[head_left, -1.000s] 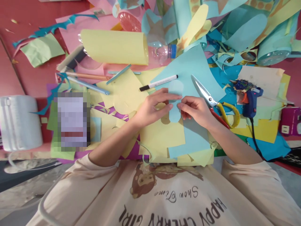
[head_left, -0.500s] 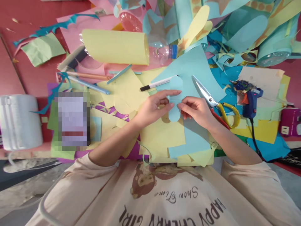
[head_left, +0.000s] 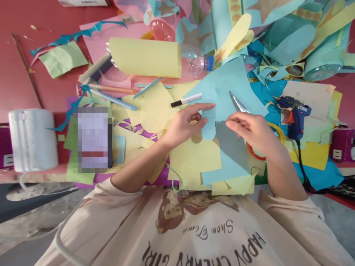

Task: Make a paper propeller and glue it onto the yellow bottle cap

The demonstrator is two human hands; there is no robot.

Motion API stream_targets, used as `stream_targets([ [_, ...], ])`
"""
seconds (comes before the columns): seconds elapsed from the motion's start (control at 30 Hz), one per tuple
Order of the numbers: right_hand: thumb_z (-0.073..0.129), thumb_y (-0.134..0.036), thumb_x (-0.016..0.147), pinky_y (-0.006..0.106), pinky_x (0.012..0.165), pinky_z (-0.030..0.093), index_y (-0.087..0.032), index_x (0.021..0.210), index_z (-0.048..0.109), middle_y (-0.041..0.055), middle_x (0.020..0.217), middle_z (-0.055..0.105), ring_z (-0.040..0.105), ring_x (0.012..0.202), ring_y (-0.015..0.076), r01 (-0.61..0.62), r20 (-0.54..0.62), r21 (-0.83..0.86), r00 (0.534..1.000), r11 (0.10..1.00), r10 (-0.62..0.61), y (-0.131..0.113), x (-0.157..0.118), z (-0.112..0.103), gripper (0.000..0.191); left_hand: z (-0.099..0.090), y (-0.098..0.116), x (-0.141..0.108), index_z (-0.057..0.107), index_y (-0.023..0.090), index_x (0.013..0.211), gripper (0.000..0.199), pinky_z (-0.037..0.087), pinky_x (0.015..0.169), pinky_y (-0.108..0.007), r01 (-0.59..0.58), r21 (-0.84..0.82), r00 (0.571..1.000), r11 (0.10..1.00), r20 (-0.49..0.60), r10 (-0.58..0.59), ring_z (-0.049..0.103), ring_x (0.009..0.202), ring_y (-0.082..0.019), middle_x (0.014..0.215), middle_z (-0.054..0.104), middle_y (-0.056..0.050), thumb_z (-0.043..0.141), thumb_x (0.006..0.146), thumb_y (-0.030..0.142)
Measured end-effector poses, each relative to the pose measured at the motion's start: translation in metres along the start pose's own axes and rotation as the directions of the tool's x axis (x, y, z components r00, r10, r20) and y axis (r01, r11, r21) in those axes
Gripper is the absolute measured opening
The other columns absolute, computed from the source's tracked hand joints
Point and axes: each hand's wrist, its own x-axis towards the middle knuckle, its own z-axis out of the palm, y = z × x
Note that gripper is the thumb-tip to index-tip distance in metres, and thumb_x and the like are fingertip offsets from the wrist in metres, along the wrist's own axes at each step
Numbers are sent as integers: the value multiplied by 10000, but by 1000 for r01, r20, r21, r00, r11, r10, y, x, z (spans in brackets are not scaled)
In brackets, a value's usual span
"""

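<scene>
My left hand holds a small light-blue paper piece with rounded corners between thumb and fingers, above yellow and blue sheets. To its right, my right hand is off the paper, its thumb and fingertips drawn together; whether something small is between them is hidden. Beneath that hand lie the scissors, blades pointing up and away, handles partly covered. A white marker with a black cap rests beyond my left hand. The large blue sheet lies under the scissors.
A yellow-wrapped bottle lies at the back, near blue paper-covered bottles. On the right is a blue glue gun with its cable. A blurred-out phone and a white case are on the left.
My right hand has let go of the blue paper piece and moved right, over the scissors. The left hand keeps its hold. The view has shifted slightly.
</scene>
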Motion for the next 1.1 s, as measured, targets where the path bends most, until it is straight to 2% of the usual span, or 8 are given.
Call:
stream_targets([
  [0.1,594,-359,859,282,652,469,-210,853,640,41,783,675,611,678,164,-142,-321,-299,946,943,41,13,-27,-28,156,-1,0,0,667,202,1150,348,526,662,-217,18,5,1000,1000,3,-18,626,845,-96,1250,674,-60,575,819,150],
  [0.17,588,-319,829,338,688,486,-191,884,660,97,865,688,623,737,221,-379,-578,-447,814,810,62,31,-46,-45,157,-1,-1,0,669,202,1149,347,528,678,-221,19,7,1000,1000,-2,-19,616,816,-86,1238,680,-57,579,818,151],
  [0.3,633,-337,737,451,809,494,-169,955,672,153,910,671,621,862,328,-640,-633,-507,731,577,255,71,-66,-68,278,0,-1,0,676,208,1137,345,531,680,-224,9,2,1000,1000,-8,-8,610,792,-82,1221,689,-52,578,813,141],
  [0.37,643,-331,692,452,832,489,-175,963,654,136,901,646,611,861,316,-660,-642,-444,706,606,299,87,-62,-70,313,0,-1,0,679,209,1131,346,531,682,-225,7,1,1000,1000,-6,-7,614,806,-86,1225,689,-51,577,809,134],
  [0.57,694,-345,512,417,727,493,-224,812,502,77,847,590,566,722,233,-625,-775,17,485,780,406,115,-42,-66,376,0,-1,-1,677,200,1138,352,529,703,-237,25,19,1000,999,-2,-25,596,779,-82,1221,689,-50,579,805,144],
  [0.73,618,-360,580,396,711,456,-257,849,424,50,783,590,565,698,242,-637,-739,-70,550,768,389,114,-48,-72,347,0,1,-1,675,189,1143,352,512,690,-226,38,12,999,999,-1,-38,570,735,-67,1223,687,-52,584,805,150],
  [0.9,563,-352,722,413,677,416,-273,882,404,166,935,675,622,857,327,-723,-682,-180,581,667,445,101,-59,-76,238,0,3,-1,669,183,1155,355,524,756,-246,72,28,997,997,11,-73,622,839,-101,1241,676,-71,586,810,171],
  [1.1,489,-351,773,429,690,451,-278,947,475,150,981,726,670,901,326,-610,-729,-227,623,759,283,108,-61,-75,190,0,1,-1,664,197,1164,357,523,729,-239,53,75,999,996,2,-54,595,760,-80,1224,678,-69,570,820,179],
])
